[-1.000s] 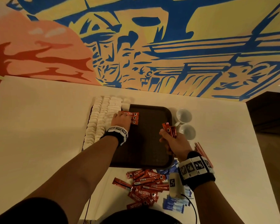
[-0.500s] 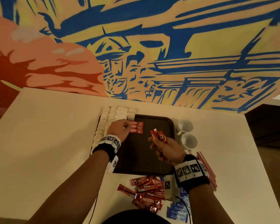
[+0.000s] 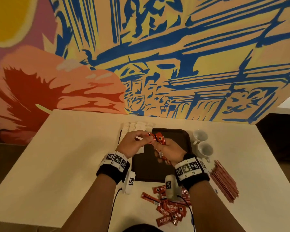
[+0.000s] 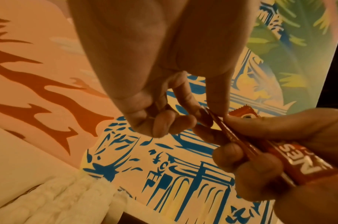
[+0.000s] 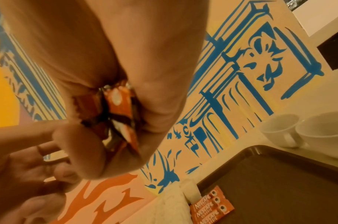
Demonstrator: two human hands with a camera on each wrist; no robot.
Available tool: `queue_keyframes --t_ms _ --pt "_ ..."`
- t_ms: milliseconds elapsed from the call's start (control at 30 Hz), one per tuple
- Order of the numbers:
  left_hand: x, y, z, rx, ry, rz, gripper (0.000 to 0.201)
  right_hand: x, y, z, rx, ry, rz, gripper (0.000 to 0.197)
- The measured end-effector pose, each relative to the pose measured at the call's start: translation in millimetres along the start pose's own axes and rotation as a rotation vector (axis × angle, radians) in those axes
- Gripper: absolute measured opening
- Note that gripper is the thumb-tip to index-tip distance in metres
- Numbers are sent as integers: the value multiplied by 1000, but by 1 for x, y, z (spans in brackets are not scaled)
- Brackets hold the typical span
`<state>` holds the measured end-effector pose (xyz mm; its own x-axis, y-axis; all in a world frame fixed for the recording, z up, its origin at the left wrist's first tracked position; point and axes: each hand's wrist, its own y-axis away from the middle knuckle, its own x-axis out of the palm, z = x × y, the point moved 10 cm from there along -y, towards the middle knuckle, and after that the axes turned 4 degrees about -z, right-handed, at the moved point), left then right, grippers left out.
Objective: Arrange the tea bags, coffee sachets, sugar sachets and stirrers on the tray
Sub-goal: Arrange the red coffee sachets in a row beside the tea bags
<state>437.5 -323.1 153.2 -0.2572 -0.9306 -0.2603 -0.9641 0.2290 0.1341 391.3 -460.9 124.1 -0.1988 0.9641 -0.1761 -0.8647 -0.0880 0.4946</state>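
1. Both my hands are up over the tray (image 3: 182, 139), meeting above its far left part.
2. My right hand (image 3: 170, 152) has its fingers curled tight round a bunch of red sachets (image 3: 159, 139); from the right wrist view the crumpled ends (image 5: 118, 115) poke out between palm and fingers.
3. My left hand (image 3: 132, 144) is pinching the top end of one sachet (image 4: 221, 127) out of that bunch, thumb and forefinger pressed on it, the other fingers (image 4: 164, 122) curled in loosely.
4. On the tray, three sachets (image 5: 212, 206) lie side by side in the far left corner, just beside the white packets.
5. Those white packets (image 3: 134, 127) sit in rows along the tray's left edge; I can't tell from here whether they are tea or sugar.
6. A loose pile of red sachets (image 3: 169, 210) is on the table (image 3: 57, 156) near me, off the tray, under my right wrist.
7. The stirrers (image 3: 224, 181) lie bundled on the table to the right of the tray.
8. Two white cups (image 3: 203, 143) stand touching each other just beside the tray's right edge.
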Motion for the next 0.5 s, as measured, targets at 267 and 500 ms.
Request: queue_keyframes --t_ms 267,500 --pt "-46 36 -22 53 219 -161 11 -1 14 22 -43 -325 -135 31" --pt "-59 58 -53 100 384 -113 14 -15 19 49 -34 -216 -266 33"
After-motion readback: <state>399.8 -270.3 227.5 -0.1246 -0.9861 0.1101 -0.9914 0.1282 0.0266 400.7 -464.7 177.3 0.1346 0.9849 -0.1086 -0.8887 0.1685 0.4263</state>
